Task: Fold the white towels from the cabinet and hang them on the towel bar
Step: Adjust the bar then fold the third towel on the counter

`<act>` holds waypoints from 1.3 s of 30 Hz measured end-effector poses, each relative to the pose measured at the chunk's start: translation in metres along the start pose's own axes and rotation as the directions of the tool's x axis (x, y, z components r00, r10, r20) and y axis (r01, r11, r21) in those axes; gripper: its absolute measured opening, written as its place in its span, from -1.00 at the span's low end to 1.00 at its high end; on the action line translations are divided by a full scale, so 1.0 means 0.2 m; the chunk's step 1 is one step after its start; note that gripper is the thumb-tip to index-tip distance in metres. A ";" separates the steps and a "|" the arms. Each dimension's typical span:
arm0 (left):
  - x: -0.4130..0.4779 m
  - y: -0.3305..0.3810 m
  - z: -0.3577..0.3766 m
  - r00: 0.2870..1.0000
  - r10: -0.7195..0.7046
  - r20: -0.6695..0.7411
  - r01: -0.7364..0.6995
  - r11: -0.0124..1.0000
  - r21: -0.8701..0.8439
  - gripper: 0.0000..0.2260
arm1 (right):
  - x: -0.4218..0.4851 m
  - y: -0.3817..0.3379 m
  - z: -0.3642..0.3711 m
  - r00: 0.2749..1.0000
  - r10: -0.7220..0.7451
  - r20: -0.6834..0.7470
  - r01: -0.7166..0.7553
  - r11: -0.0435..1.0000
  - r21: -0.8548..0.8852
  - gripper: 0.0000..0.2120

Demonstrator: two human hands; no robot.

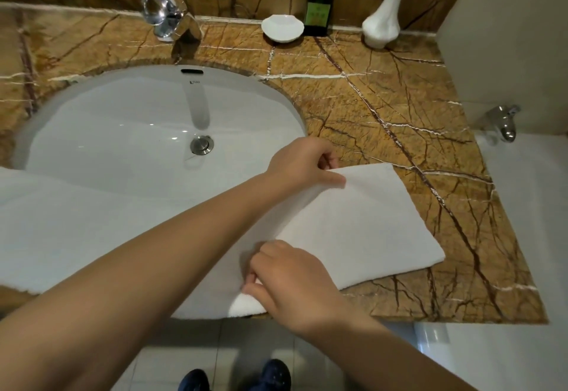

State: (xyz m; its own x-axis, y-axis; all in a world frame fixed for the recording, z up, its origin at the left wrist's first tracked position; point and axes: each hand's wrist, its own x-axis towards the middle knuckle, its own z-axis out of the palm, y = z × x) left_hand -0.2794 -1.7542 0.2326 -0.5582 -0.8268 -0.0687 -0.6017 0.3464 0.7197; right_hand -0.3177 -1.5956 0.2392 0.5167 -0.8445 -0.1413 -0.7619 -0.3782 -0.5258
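Drapes white terry towel [368, 221] across white oval ceramic sink [92, 113] as folding support; pinches sink-side edge with left hand [302, 163], opposite edge with right hand [292, 280].

You see a white towel [353, 224], a white sink [92, 120] and a brown dark-veined marble table [384, 107], and a green bottle [319, 10]

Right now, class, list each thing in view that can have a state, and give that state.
White oval sink, no water running.
White cloth towel, part-folded, lying across sink and marble counter.
Left hand, pinching towel's far edge.
Right hand, pinching towel's near edge.
White shell-shaped soap dish, empty.
Dark green pump bottle, upright.
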 end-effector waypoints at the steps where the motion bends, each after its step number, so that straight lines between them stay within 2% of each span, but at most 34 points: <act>1: -0.02 -0.03 -0.04 1.000 -0.014 -0.018 0.013 0.999 -0.042 -0.73 | -0.01 -0.01 -0.01 1.000 0.001 0.002 -0.001 1.000 0.022 -0.81; 3: -0.06 -0.12 -0.14 0.993 -0.122 0.010 0.122 0.990 -0.066 -0.61 | -0.03 -0.02 0.00 1.000 0.004 -0.003 -0.004 1.000 0.025 -0.82; 4: -0.09 -0.18 -0.20 0.972 -0.213 0.101 0.222 0.972 -0.082 -0.53 | -0.03 -0.02 0.02 1.000 0.020 -0.004 -0.020 0.999 0.031 -0.82; 5: -0.13 -0.25 -0.25 0.921 -0.307 0.240 0.338 0.935 -0.102 -0.46 | -0.03 -0.03 0.02 0.999 0.046 0.001 -0.046 0.998 0.030 -0.84; 6: -0.17 -0.32 -0.29 0.840 -0.378 0.389 0.448 0.888 -0.106 -0.39 | -0.03 -0.03 0.03 0.998 0.069 0.006 -0.070 0.997 0.030 -0.85; 7: -0.22 -0.38 -0.32 0.766 -0.403 0.502 0.516 0.851 -0.103 -0.37 | -0.02 -0.03 0.03 0.996 0.092 -0.003 -0.092 0.996 0.018 -0.87; 9: -0.29 -0.47 -0.37 0.707 -0.375 0.600 0.535 0.838 -0.108 -0.43 | -0.03 -0.04 0.04 0.992 0.124 -0.025 -0.123 0.992 0.018 -0.89; 11: -0.34 -0.53 -0.41 0.738 -0.310 0.599 0.477 0.868 -0.139 -0.54 | -0.03 -0.04 0.04 0.989 0.147 -0.029 -0.147 0.989 0.025 -0.88; 14: -0.37 -0.55 -0.47 0.795 -0.167 0.584 0.397 0.870 -0.293 -0.74 | -0.07 -0.02 0.03 0.977 0.194 -0.084 -0.195 0.981 -0.010 -0.87; 16: -0.38 -0.54 -0.50 0.798 -0.139 0.586 0.361 0.889 -0.281 -0.84 | -0.09 0.00 0.01 0.967 0.238 -0.093 -0.242 0.970 -0.028 -0.88; 18: -0.36 -0.52 -0.49 0.835 -0.136 0.533 0.311 0.916 -0.253 -0.90 | -0.11 0.02 -0.02 0.953 0.297 -0.058 -0.299 0.954 -0.030 -0.87; 21: -0.34 -0.49 -0.44 0.915 -0.121 0.385 0.218 0.951 -0.220 -0.93 | -0.14 0.04 -0.07 0.926 0.375 -0.055 -0.377 0.925 -0.051 -0.83; 23: -0.33 -0.47 -0.42 0.931 -0.093 0.354 0.188 0.951 -0.245 -0.92 | -0.13 0.05 -0.11 0.914 0.401 -0.064 -0.401 0.916 0.021 -0.85; 25: -0.34 -0.46 -0.40 0.937 -0.061 0.344 0.164 0.946 -0.279 -0.79 | -0.09 0.09 -0.17 0.899 0.399 -0.180 -0.389 0.917 0.086 -0.95; 27: -0.34 -0.44 -0.39 0.951 0.000 0.310 0.094 0.953 -0.288 -0.75 | -0.01 0.16 -0.26 0.871 0.353 -0.341 -0.382 0.924 -0.019 -0.92; 28: -0.34 -0.44 -0.39 0.955 0.022 0.295 0.066 0.957 -0.284 -0.76 | 0.03 0.21 -0.30 0.868 0.330 -0.371 -0.387 0.918 -0.090 -0.88; 31: -0.34 -0.42 -0.37 0.965 -0.015 0.261 0.080 0.968 -0.239 -0.79 | 0.14 0.34 -0.40 0.906 0.332 -0.263 -0.390 0.897 -0.209 -0.83; 33: -0.33 -0.42 -0.37 0.967 -0.049 0.249 0.103 0.973 -0.206 -0.79 | 0.18 0.40 -0.44 0.927 0.338 -0.164 -0.371 0.890 -0.263 -0.89; 36: -0.34 -0.42 -0.37 0.970 -0.044 0.239 0.085 0.983 -0.164 -0.75 | 0.20 0.43 -0.47 0.940 0.331 -0.088 -0.342 0.916 -0.208 -0.94; 39: -0.35 -0.43 -0.37 0.968 -0.016 0.251 0.054 0.988 -0.146 -0.80 | 0.18 0.47 -0.47 0.949 0.296 -0.104 -0.309 0.940 -0.143 -0.93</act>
State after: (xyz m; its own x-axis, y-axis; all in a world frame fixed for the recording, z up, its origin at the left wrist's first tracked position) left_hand -0.1465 -1.7594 0.2272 -0.6737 -0.6949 -0.2513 -0.5414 0.2327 0.8080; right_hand -0.4084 -1.6969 0.2641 0.2239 -0.9533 -0.2025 -0.9318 -0.1485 -0.3312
